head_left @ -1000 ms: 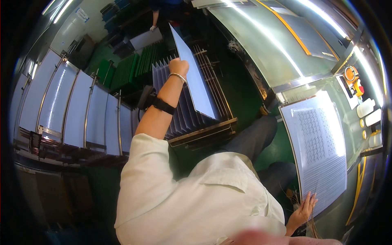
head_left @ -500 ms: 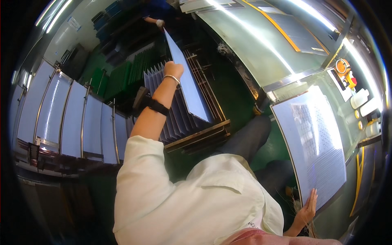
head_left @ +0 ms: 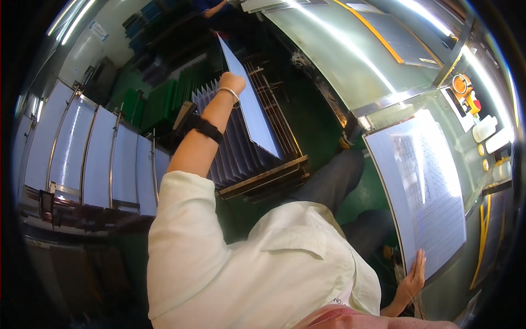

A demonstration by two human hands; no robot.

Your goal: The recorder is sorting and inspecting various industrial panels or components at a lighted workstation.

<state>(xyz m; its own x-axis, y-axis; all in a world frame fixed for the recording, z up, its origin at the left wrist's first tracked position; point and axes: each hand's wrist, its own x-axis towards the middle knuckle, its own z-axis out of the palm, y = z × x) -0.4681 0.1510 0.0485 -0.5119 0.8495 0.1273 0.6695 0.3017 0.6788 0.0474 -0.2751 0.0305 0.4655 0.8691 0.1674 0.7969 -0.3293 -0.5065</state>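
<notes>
My left hand [head_left: 232, 83] is closed on the upper edge of a pale blue-grey panel [head_left: 253, 112], which stands tilted at the right side of a slatted rack. Several similar panels [head_left: 227, 151] stand upright in that rack [head_left: 274, 178], left of the held one. On the right, my right hand [head_left: 412, 278] grips the near edge of another pale panel [head_left: 419, 192]. Its fingers lie along the top face; the thumb is hidden. That panel rests over the edge of the glass-topped table [head_left: 356, 71] and carries a glossy, finely patterned area.
More pale panels [head_left: 97, 159] stand between metal bars on the left. Green racks [head_left: 159, 104] are behind. A co-worker's arm [head_left: 216, 9] shows at the far end. Tape rolls [head_left: 461, 84] and white bottles [head_left: 484, 129] stand on the table's right, near an orange-edged dark sheet [head_left: 400, 41].
The co-worker's hand has left the far corner of the rack panel and drawn back. My left hand has shifted slightly away from me with that panel. My right hand stays nearly still.
</notes>
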